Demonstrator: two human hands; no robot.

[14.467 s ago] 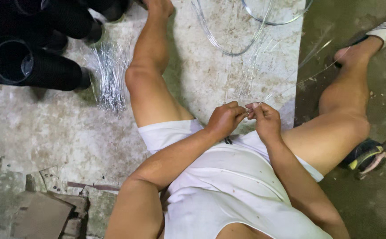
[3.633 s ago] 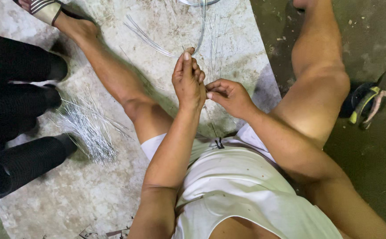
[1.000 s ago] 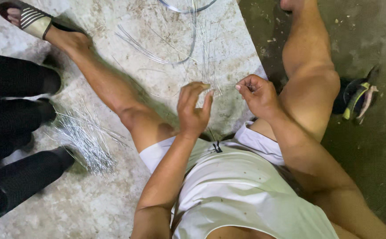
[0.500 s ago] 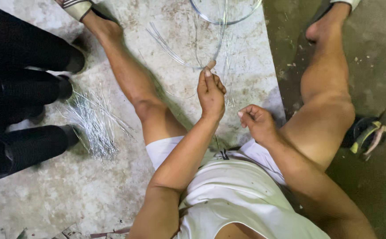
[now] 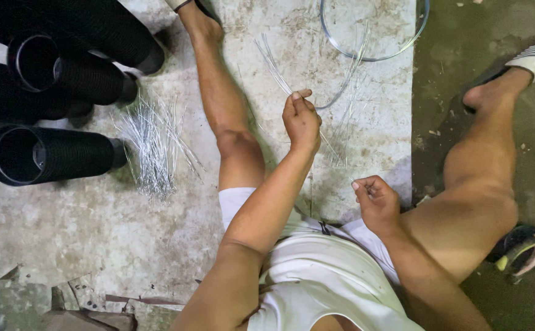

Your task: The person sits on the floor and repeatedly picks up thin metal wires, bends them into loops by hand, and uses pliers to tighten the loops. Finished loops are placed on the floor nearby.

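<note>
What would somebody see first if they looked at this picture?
Probably the left hand, raised mid-picture with its grip pinched on a thin wire that runs up the pale concrete floor. The right hand sits curled lower down, near the lap. At the left edge lie big black ribbed pipes, with a heap of short silvery wires beside them.

Black corrugated pipes (image 5: 53, 153) lie stacked at the left edge of the concrete floor (image 5: 83, 239), open ends toward the camera, several layered above one another. Just beside their near ends lies a loose bundle of short wire pieces (image 5: 151, 144), fanned out on the floor. Broken slab fragments and debris (image 5: 83, 306) sit at the lower left corner. At the right, the floor surface turns darker and greenish (image 5: 463, 37). A black-and-yellow object (image 5: 522, 251) rests at the lower right, partly hidden by a knee.
</note>
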